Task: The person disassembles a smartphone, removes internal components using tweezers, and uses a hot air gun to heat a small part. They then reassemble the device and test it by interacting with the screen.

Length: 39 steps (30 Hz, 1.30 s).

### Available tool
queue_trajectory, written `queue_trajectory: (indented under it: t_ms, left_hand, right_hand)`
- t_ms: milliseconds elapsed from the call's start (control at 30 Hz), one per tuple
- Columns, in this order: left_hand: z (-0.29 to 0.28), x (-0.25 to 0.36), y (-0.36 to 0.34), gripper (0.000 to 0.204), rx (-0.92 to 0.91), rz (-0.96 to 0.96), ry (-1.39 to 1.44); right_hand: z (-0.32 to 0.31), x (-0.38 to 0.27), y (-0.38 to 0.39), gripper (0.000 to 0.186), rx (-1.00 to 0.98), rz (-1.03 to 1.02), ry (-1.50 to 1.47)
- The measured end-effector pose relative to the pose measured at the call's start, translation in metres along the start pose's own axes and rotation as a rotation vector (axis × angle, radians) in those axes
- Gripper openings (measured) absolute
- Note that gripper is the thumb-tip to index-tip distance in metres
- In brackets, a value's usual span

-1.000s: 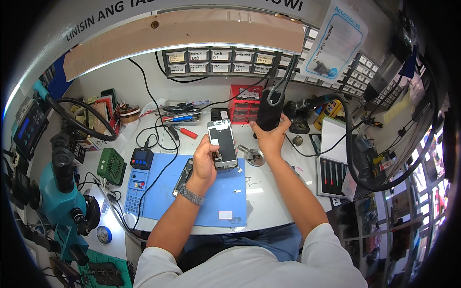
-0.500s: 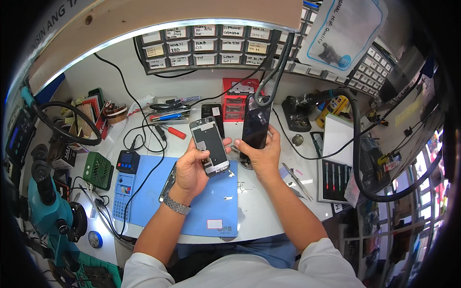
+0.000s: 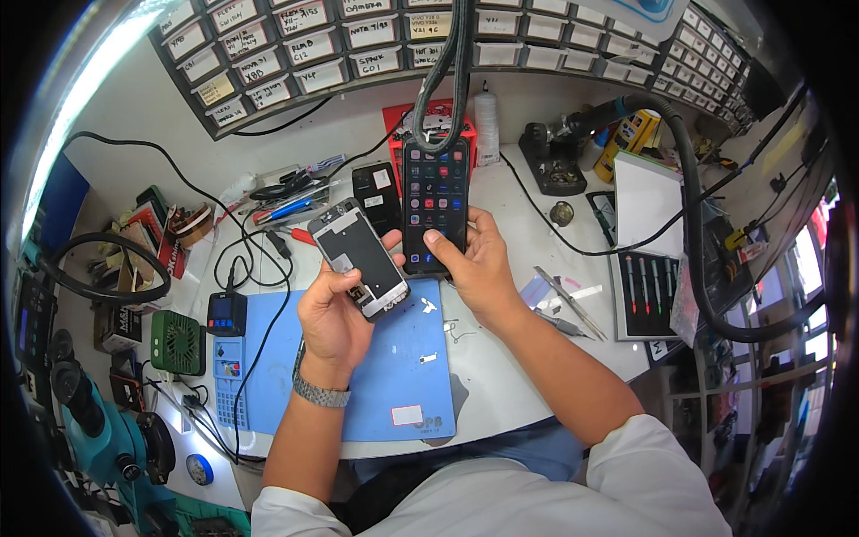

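My left hand [image 3: 333,320] grips a phone display panel [image 3: 365,258] by its lower edge, thumb on top. The panel's dark backing faces up, with pale strips at its ends. In my right hand [image 3: 483,276] is a black smartphone [image 3: 436,192], its screen lit with rows of app icons. My right thumb rests on the lower part of that screen. A looped grey cable [image 3: 447,85] hangs in front of the phone's top edge. Both hands are above the far edge of a blue work mat [image 3: 376,403], on which small white pieces lie.
Behind stand a red drawer box [image 3: 394,121] and a dark phone [image 3: 376,195]. Tweezers [image 3: 573,304] and a box of screwdrivers [image 3: 651,295] are at the right. A teal microscope [image 3: 89,412], green fan [image 3: 177,345] and black cables occupy the left. Labelled drawers [image 3: 318,76] line the wall.
The smartphone's dark screen has lit up with icons, and my right thumb has moved onto it. Both hands have drawn closer together. The whole view has shifted.
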<state>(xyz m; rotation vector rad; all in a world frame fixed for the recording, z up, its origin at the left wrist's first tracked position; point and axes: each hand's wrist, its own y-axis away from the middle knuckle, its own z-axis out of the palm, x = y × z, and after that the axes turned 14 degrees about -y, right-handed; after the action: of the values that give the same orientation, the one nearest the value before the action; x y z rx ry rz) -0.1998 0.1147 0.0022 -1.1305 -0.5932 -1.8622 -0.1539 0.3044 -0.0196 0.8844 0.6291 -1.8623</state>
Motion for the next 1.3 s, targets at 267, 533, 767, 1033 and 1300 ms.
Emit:
queue_trajectory:
  t_ms: [267, 533, 767, 1033, 1300]
  left_hand:
    - [-0.004, -0.006, -0.002, 0.065, 0.066, -0.035, 0.019]
    - [-0.002, -0.007, -0.002, 0.064, 0.123, -0.052, -0.013]
    - [-0.002, -0.009, -0.003, 0.063, 0.127, -0.051, -0.042]
    - [-0.001, -0.007, -0.001, 0.063, 0.119, -0.054, -0.039]
    - [-0.002, -0.009, -0.002, 0.061, 0.122, -0.055, -0.030]
  right_hand:
    - [-0.010, 0.004, 0.001, 0.076, -0.199, -0.123, 0.156]
    - [-0.010, 0.003, 0.001, 0.080, -0.198, -0.127, 0.200]
    - [-0.010, 0.006, 0.001, 0.079, -0.205, -0.122, 0.170]
    - [-0.008, 0.003, 0.003, 0.074, -0.197, -0.117, 0.164]
    - [-0.006, 0.002, 0.004, 0.055, -0.158, -0.108, 0.106]
